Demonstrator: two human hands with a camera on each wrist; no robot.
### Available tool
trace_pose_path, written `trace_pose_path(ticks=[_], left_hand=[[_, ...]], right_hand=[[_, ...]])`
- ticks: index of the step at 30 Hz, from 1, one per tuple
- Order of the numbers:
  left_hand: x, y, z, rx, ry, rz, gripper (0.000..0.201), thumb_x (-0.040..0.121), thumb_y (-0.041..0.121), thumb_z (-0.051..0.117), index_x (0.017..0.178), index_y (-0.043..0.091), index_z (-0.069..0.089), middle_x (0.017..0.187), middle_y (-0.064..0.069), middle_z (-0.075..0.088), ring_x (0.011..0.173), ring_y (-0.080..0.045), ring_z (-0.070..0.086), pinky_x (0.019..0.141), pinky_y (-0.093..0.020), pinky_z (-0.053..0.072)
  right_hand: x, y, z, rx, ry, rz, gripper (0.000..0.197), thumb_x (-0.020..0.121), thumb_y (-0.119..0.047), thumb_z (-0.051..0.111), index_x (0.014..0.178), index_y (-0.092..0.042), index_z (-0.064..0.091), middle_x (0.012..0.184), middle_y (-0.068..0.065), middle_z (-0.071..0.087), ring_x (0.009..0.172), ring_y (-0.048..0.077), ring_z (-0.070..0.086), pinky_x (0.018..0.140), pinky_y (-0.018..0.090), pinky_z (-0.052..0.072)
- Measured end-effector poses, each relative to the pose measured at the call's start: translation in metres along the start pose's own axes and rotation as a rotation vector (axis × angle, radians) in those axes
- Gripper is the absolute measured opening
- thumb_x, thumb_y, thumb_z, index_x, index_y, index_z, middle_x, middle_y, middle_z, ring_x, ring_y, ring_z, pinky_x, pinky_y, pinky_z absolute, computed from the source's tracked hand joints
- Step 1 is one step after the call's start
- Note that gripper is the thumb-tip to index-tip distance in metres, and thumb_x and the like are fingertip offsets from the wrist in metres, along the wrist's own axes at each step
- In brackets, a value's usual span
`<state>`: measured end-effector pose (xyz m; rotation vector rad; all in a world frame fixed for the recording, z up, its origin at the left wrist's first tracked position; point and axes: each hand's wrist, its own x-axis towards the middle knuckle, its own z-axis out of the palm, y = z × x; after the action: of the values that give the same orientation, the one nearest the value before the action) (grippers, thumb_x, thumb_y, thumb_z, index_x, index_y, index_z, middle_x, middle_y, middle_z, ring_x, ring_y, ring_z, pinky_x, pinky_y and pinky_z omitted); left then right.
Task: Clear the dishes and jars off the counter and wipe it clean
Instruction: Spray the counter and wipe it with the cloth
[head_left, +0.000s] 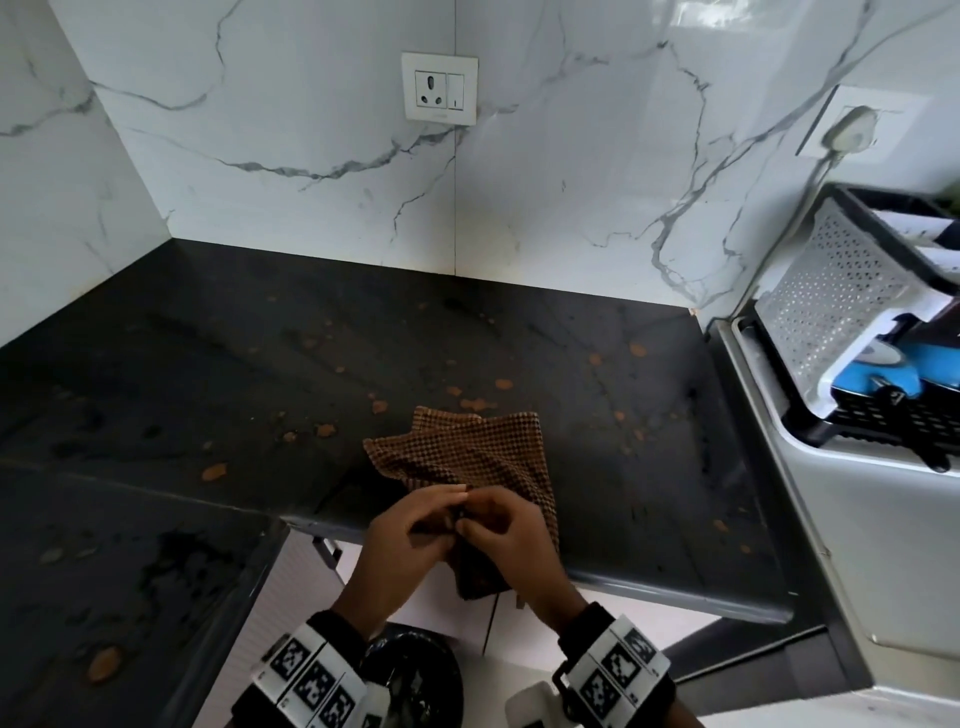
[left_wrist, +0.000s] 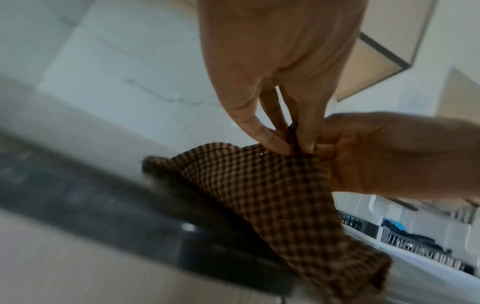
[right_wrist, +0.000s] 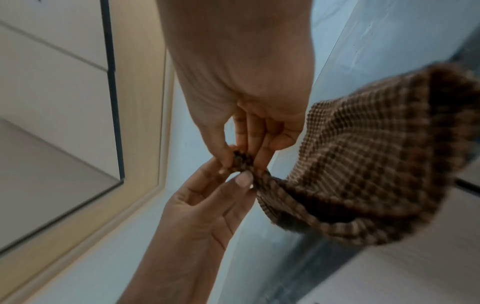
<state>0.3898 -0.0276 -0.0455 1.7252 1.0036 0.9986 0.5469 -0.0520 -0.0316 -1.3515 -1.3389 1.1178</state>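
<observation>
A brown checked cloth (head_left: 467, 457) lies on the black counter (head_left: 208, 364) near its front edge, with one end hanging over the edge. Both hands meet at the cloth's near edge. My left hand (head_left: 447, 512) pinches the fabric between thumb and fingers, which the left wrist view shows as the left hand (left_wrist: 293, 144) on the bunched cloth (left_wrist: 272, 195). My right hand (head_left: 470, 525) pinches the same edge right beside it; in the right wrist view the right hand (right_wrist: 241, 160) holds a gathered corner of the cloth (right_wrist: 363, 164). Orange-brown stains (head_left: 213, 472) dot the counter.
A dish rack (head_left: 857, 322) holding a blue item stands on the steel drainboard at the right. Marble walls with a socket (head_left: 439, 88) close the back and left. A black bin (head_left: 415, 675) sits on the floor below my wrists.
</observation>
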Motion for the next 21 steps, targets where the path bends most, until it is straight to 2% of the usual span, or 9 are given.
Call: trace_pose_path(ticks=[4,7,10,11,13,15,18,20,21], left_hand=[[0.040,0.026,-0.010,0.219,-0.027,0.242,0.029,0.073,0.018,0.071,0.102,0.018,0.068,0.097,0.005,0.067,0.092,-0.001,0.061,0.084,-0.013,0.048],[0.073,0.050,-0.024,0.289,0.031,0.324,0.028,0.075,0.020,0.070,0.102,0.012,0.070,0.092,-0.002,0.068,0.089,-0.001,0.060,0.086,-0.009,0.042],[0.098,0.076,-0.033,0.250,0.024,0.358,0.025,0.074,0.016,0.071,0.099,0.018,0.070,0.090,0.007,0.068,0.087,0.001,0.061,0.083,-0.009,0.043],[0.104,0.085,-0.035,0.228,0.010,0.365,0.023,0.074,0.015,0.072,0.096,0.021,0.069,0.091,0.007,0.067,0.087,0.001,0.061,0.082,-0.010,0.045],[0.115,0.102,-0.035,0.206,-0.019,0.391,0.027,0.075,0.007,0.074,0.090,0.028,0.065,0.097,0.009,0.064,0.083,0.002,0.062,0.077,-0.009,0.046],[0.124,0.117,-0.033,0.219,-0.026,0.416,0.035,0.076,0.003,0.073,0.088,0.034,0.060,0.094,0.016,0.064,0.079,0.004,0.060,0.072,-0.007,0.046],[0.134,0.137,-0.035,0.260,0.021,0.459,0.030,0.077,0.007,0.072,0.090,0.032,0.059,0.081,0.019,0.060,0.073,0.003,0.056,0.064,-0.008,0.045],[0.141,0.148,-0.039,0.290,0.047,0.511,0.025,0.079,0.010,0.071,0.093,0.027,0.060,0.083,0.018,0.057,0.068,0.001,0.052,0.061,-0.007,0.040],[0.144,0.152,-0.042,0.298,0.054,0.528,0.024,0.079,0.011,0.071,0.092,0.028,0.060,0.082,0.019,0.057,0.065,0.001,0.050,0.060,-0.007,0.038]], right_hand=[[0.014,-0.030,-0.027,0.153,0.044,-0.012,0.016,0.084,0.000,0.064,0.097,-0.007,0.057,0.087,0.009,0.069,0.074,0.009,0.067,0.068,0.019,0.053],[0.024,-0.042,-0.056,0.131,0.143,-0.124,0.017,0.087,0.003,0.060,0.089,-0.013,0.060,0.089,0.014,0.069,0.071,0.011,0.065,0.070,0.022,0.052],[0.024,-0.042,-0.074,-0.150,0.127,-0.290,0.026,0.081,-0.004,0.055,0.081,-0.026,0.070,0.090,-0.005,0.067,0.083,0.006,0.062,0.077,0.019,0.048],[0.023,-0.040,-0.074,-0.251,0.098,-0.318,0.026,0.081,-0.008,0.050,0.083,-0.024,0.071,0.094,-0.009,0.064,0.088,0.009,0.061,0.079,0.021,0.048],[0.022,-0.039,-0.069,-0.473,0.075,-0.346,0.028,0.080,-0.019,0.042,0.090,-0.025,0.067,0.101,-0.006,0.061,0.094,0.022,0.060,0.082,0.034,0.049],[0.023,-0.040,-0.069,-0.670,0.109,-0.368,0.031,0.078,-0.023,0.040,0.089,-0.026,0.068,0.102,0.000,0.063,0.088,0.028,0.057,0.076,0.040,0.049],[0.015,-0.048,-0.078,-1.042,0.237,-0.416,0.023,0.073,-0.030,0.047,0.083,-0.030,0.068,0.094,-0.005,0.061,0.080,0.020,0.051,0.065,0.033,0.042],[0.011,-0.057,-0.084,-1.219,0.313,-0.377,0.017,0.072,-0.039,0.052,0.073,-0.029,0.066,0.085,-0.005,0.060,0.074,0.022,0.055,0.062,0.034,0.043],[0.011,-0.061,-0.089,-1.261,0.355,-0.332,0.025,0.074,-0.043,0.049,0.065,-0.026,0.065,0.078,-0.005,0.060,0.070,0.023,0.056,0.061,0.034,0.043]])
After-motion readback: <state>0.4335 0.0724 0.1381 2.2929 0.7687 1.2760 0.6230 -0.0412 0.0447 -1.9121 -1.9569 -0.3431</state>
